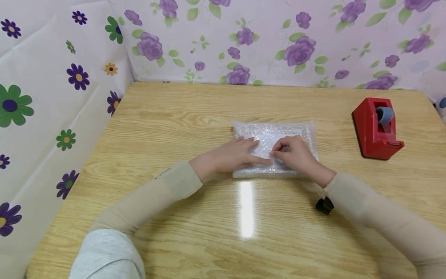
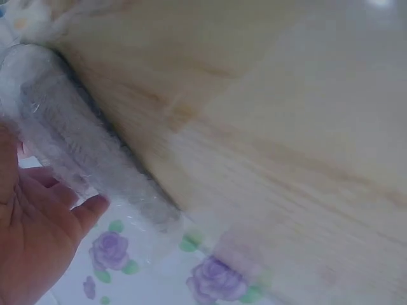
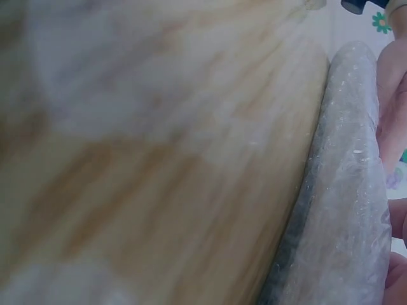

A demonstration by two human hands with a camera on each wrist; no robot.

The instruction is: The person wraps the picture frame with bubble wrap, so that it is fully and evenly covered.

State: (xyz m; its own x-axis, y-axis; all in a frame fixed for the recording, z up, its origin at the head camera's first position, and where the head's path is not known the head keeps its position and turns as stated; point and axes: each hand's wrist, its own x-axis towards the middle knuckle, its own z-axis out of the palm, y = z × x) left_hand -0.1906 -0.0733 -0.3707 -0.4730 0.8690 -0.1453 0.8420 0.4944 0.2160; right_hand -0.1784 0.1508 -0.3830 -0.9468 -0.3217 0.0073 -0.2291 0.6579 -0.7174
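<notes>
A flat, rectangular package in clear bubble wrap (image 1: pixel 275 130) lies on the table in the head view. My left hand (image 1: pixel 231 155) rests on its left part, fingers spread and the thumb stretched toward the middle. On the right part, my right hand (image 1: pixel 296 155) has its thumb and forefinger brought together in a pinch at the wrap's surface. Whatever lies between those fingertips is too small to make out. The left wrist view shows the wrapped edge (image 2: pixel 95 146) beside the left hand (image 2: pixel 38 222). In the right wrist view, fingers (image 3: pixel 397 219) show behind the bubble-wrapped package (image 3: pixel 343 171).
A red tape dispenser (image 1: pixel 378 130) with a roll of tape stands at the right of the wooden table (image 1: pixel 195 232). Beside the right wrist is a small black object (image 1: pixel 325 205). Flower-patterned sheets (image 1: pixel 216 42) border the table at the back and left.
</notes>
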